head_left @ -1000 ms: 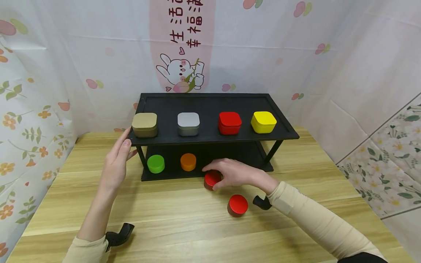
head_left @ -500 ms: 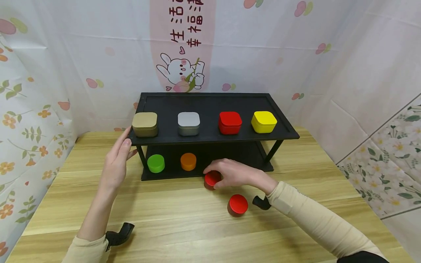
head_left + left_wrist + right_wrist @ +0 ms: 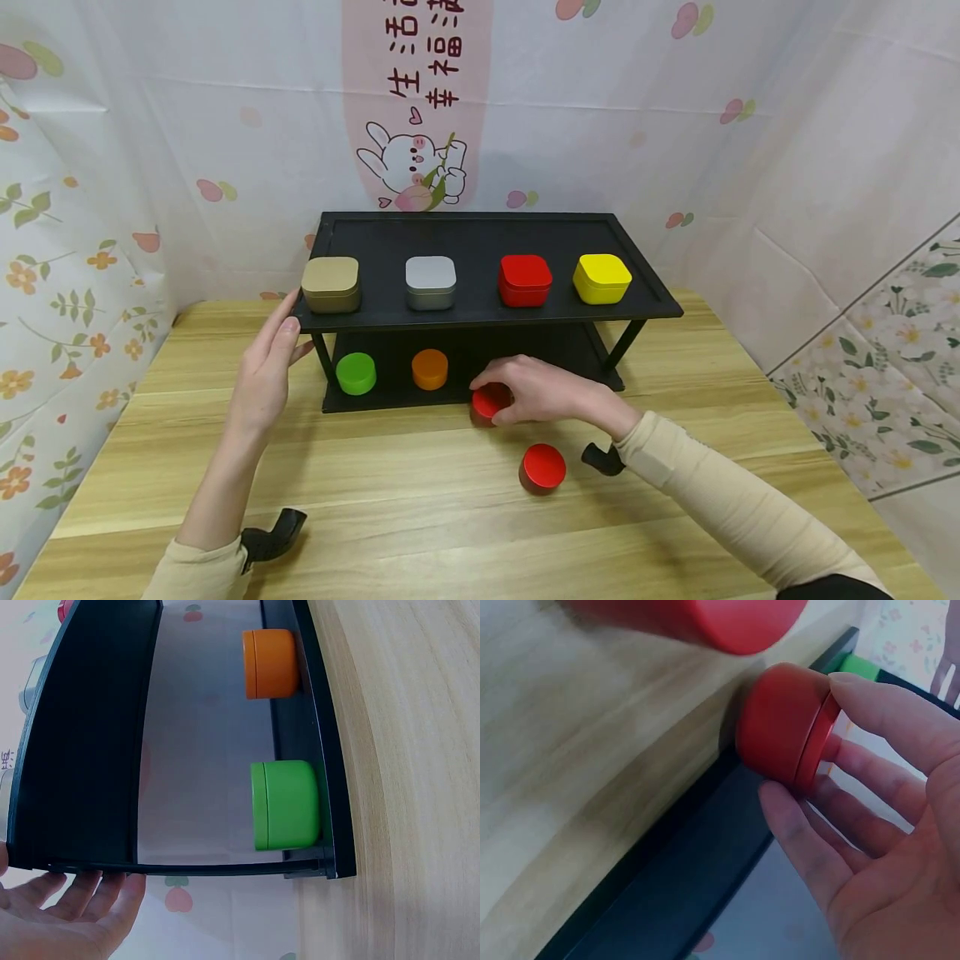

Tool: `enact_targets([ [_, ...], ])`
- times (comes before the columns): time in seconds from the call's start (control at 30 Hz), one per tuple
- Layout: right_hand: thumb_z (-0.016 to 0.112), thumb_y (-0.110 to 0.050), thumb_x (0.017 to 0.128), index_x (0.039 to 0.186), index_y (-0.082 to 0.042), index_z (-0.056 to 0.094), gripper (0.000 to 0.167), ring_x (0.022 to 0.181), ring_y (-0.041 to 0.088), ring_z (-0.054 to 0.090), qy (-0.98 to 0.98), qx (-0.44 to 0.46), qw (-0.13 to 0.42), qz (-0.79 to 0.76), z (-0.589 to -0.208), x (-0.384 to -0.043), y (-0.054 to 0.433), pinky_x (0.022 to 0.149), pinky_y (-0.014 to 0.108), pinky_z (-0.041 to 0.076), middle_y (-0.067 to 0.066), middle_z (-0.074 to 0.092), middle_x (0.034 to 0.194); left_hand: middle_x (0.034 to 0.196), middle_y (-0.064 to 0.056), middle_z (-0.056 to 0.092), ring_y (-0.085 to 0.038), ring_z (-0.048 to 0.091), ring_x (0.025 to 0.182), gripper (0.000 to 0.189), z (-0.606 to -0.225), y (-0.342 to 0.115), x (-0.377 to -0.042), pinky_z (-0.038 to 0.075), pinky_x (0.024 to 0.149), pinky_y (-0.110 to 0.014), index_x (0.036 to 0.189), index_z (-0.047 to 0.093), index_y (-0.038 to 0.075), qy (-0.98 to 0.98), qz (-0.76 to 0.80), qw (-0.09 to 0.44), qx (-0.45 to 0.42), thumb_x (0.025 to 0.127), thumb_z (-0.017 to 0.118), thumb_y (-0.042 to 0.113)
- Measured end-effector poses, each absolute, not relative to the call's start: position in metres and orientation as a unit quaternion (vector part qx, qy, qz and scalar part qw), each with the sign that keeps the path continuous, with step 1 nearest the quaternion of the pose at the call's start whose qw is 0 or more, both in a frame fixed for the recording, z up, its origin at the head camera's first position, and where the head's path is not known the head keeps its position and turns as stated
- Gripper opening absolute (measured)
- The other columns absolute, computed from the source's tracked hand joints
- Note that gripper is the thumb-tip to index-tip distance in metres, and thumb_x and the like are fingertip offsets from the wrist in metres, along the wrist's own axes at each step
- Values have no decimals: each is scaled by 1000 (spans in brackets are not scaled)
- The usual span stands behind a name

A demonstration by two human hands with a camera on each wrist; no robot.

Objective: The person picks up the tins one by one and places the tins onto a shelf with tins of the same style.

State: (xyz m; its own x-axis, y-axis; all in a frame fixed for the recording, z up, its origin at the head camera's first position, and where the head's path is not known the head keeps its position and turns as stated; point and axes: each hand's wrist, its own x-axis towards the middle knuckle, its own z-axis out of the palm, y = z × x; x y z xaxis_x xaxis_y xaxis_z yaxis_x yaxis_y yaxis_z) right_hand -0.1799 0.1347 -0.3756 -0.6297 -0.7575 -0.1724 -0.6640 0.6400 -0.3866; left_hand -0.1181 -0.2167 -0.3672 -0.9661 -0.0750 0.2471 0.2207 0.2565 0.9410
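Note:
At the front edge of the lower board of the black two-tier shelf (image 3: 465, 233), my right hand (image 3: 538, 390) holds a round red tin (image 3: 487, 406) between thumb and fingers. In the right wrist view the tin (image 3: 780, 724) overlaps the shelf's front rim, its lid seam facing the palm. A second round red tin (image 3: 542, 469) stands on the table in front. My left hand (image 3: 262, 375) grips the left end of the upper board, thumb at the front corner. Green (image 3: 356, 374) and orange (image 3: 430, 369) round tins stand on the lower board.
Along the upper board stand square tins: gold (image 3: 331, 285), silver (image 3: 430, 283), red (image 3: 524, 281) and yellow (image 3: 602, 279). The shelf's right post (image 3: 625, 345) is beyond my right hand. A patterned cloth (image 3: 262, 150) hangs behind the wooden table (image 3: 390, 517).
My right hand has moved slightly right and back with the red tin, toward the lower board. The left hand and the other tins have stayed in place.

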Motion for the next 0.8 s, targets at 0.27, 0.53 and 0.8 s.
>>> enact_targets([
  [0.27, 79, -20, 89, 134, -11, 69, 47, 109, 17, 60, 901, -374, 159, -154, -371, -184, 144, 95, 32, 57, 3, 69, 131, 170, -6, 31, -11, 45, 143, 53, -367, -217, -118, 47, 98, -3, 164, 29, 26, -782, -609, 121, -49, 113, 33, 39],
  [0.53, 80, -21, 88, 134, -12, 68, 48, 106, 18, 60, 909, -359, 151, -150, -369, -191, 151, 92, 30, 57, 5, 69, 129, 169, -6, 32, -11, 44, 144, 52, -368, -216, -118, 46, 98, -3, 163, 29, 26, -783, -608, 123, -48, 113, 33, 39],
  [0.8, 80, -21, 89, 134, -12, 68, 48, 108, 21, 61, 915, -347, 137, -153, -369, -199, 158, 94, 32, 58, 8, 67, 129, 169, -6, 32, -14, 45, 144, 52, -367, -215, -118, 47, 98, -3, 164, 29, 26, -786, -604, 122, -47, 113, 32, 39],
])
